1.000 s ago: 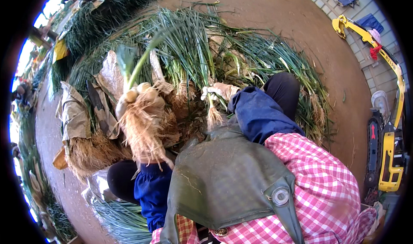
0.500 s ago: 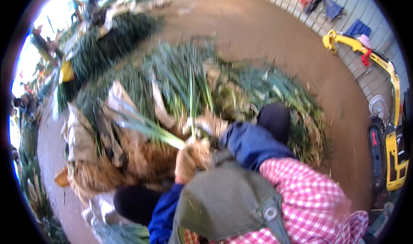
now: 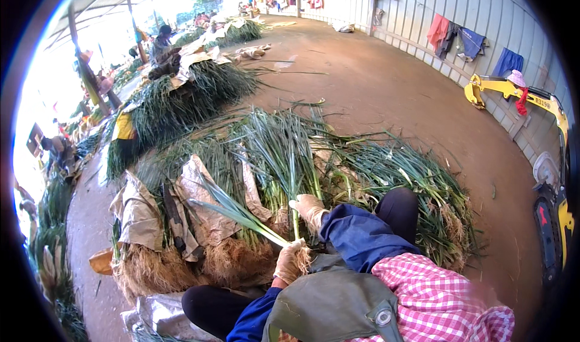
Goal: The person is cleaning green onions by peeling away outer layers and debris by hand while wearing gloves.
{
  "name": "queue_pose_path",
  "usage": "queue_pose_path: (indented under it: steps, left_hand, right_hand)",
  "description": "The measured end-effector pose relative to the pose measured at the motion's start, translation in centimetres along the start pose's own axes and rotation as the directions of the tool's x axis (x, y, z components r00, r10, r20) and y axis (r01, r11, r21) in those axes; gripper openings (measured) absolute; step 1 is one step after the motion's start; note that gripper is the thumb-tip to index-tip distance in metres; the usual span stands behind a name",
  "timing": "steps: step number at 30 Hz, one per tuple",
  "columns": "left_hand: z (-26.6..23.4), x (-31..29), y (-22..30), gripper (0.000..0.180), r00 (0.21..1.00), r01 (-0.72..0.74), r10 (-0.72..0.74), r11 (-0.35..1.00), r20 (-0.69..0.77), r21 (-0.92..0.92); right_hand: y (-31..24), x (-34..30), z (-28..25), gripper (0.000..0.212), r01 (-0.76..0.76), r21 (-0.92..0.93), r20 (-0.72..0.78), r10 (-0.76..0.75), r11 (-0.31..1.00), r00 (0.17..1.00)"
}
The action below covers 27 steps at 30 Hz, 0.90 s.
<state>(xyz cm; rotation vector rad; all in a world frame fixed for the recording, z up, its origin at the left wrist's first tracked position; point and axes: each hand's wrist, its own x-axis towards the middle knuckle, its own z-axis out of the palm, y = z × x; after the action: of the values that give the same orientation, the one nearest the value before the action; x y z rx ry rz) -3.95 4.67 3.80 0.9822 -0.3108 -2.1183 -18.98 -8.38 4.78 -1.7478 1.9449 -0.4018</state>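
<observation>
Head view: a green stalk (image 3: 241, 212), slanting up to the left over the heaped green onions (image 3: 284, 155), is gripped at its pale base by the gloved left hand (image 3: 290, 260), while the gloved right hand (image 3: 311, 209), held apart, is closed around upright stalks just beside it.

Yellow mini excavator (image 3: 519, 94) by the corrugated wall (image 3: 483, 16) with hung clothes (image 3: 459, 37), bare dirt floor (image 3: 393, 94), brown sacks (image 3: 142, 212) over the near heap, seated person (image 3: 162, 49) at a far green pile (image 3: 181, 97).
</observation>
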Motion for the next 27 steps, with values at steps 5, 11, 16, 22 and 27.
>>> queue_pose_path:
  steps: [5, 11, 16, 22, 27]
  left_hand:
    - [0.7, 0.2, 0.2, 0.014, 0.995, -0.093, 0.095, 0.993, 0.028, -0.067]
    - [-0.2, 2.3, 1.0, 0.01, 0.953, -0.285, 0.285, 0.958, -0.107, 0.011]
    - [-0.3, 2.8, 0.9, 0.008, 0.93, -0.327, 0.334, 0.942, -0.152, 0.072]
    - [-0.2, 2.4, 1.3, 0.01, 0.947, -0.266, 0.273, 0.962, -0.171, 0.066]
    - [0.3, 2.8, 0.7, 0.015, 0.959, -0.282, 0.284, 0.956, -0.011, 0.078]
  right_hand:
    - [-0.6, -2.0, -2.3, 0.039, 0.2, 0.193, -0.076, -0.188, 0.961, 0.979]
    - [-3.5, -8.6, -3.2, 0.023, -0.039, 0.861, 0.192, -0.253, 0.508, 0.948]
    - [-3.6, -11.6, -6.8, 0.021, -0.179, 0.957, 0.242, -0.288, 0.228, 0.926]
    - [-1.5, -11.7, -17.0, 0.027, 0.093, 0.899, 0.004, -0.221, 0.427, 0.975]
    - [15.7, -7.5, -30.3, 0.027, -0.223, 0.165, -0.219, 0.256, 0.961, 0.941]
